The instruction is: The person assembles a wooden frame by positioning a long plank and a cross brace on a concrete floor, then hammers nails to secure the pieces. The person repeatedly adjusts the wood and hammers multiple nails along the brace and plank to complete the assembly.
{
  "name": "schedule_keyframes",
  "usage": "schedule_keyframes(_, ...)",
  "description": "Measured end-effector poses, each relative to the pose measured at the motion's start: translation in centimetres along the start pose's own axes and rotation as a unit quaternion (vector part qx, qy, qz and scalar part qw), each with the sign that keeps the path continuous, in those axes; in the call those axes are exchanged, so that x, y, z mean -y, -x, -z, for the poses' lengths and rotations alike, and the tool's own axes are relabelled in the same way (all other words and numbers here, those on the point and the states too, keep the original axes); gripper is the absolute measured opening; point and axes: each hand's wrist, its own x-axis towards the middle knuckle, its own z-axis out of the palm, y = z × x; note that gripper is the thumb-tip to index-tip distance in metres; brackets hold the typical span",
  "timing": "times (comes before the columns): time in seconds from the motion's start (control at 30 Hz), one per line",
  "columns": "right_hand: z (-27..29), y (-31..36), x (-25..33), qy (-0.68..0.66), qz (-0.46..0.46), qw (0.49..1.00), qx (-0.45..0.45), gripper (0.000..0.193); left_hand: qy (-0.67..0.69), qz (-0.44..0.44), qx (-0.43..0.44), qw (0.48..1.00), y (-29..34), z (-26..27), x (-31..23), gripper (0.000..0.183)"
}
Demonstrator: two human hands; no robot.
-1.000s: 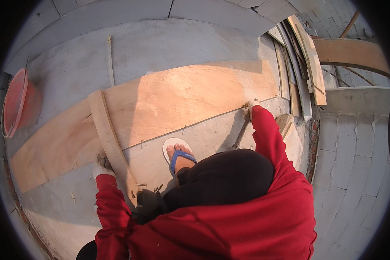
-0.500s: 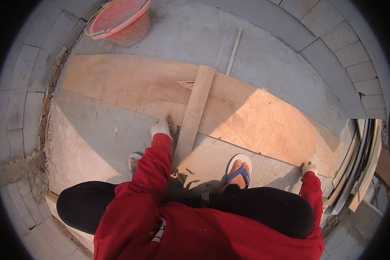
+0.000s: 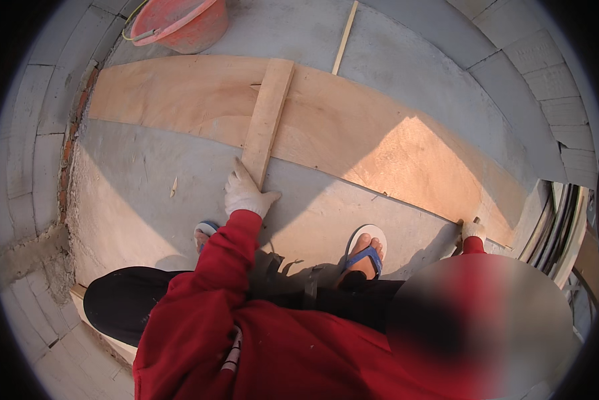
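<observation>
A long, thin plywood sheet (image 3: 199,90) lies across the grey concrete floor in front of my feet. A short wooden plank (image 3: 267,113) rests crosswise on top, its near end jutting past the sheet's near edge. My left hand (image 3: 248,195), in a white glove, touches that near end with fingers extended and thumb spread. At the sheet's right end, my gloved right hand (image 3: 473,230) is closed by its near edge. Something dark shows beside its fingers, too small to make out.
A red plastic bucket (image 3: 179,28) stands at the far left. Beyond the sheet lies a thin wooden strip (image 3: 345,37). Boards (image 3: 558,227) lean together at the right. Block walls (image 3: 23,127) curve around the floor. My sandalled foot (image 3: 366,252) is close to the sheet.
The short plank has slid away from me and leftward, so less of it overhangs the sheet. My left hand has moved from the sheet's edge to the plank's end. The view has shifted slightly.
</observation>
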Motion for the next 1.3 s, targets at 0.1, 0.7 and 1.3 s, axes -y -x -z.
schedule_keyframes(0.1,1.0,3.7,0.9,-0.088,0.034,0.995,0.018,0.024,0.041,0.035,0.053,0.997,-0.4,0.9,1.3,0.101)
schedule_keyframes(0.7,17.6,38.2,21.4,0.007,0.837,0.534,0.120,0.024,0.059,-0.108,0.190,0.974,10.1,-3.1,-6.8,0.076)
schedule_keyframes(1.3,-6.8,44.8,34.6,0.043,0.590,0.694,0.409,0.035,0.098,-0.137,0.197,0.966,8.6,-4.1,-6.3,0.069)
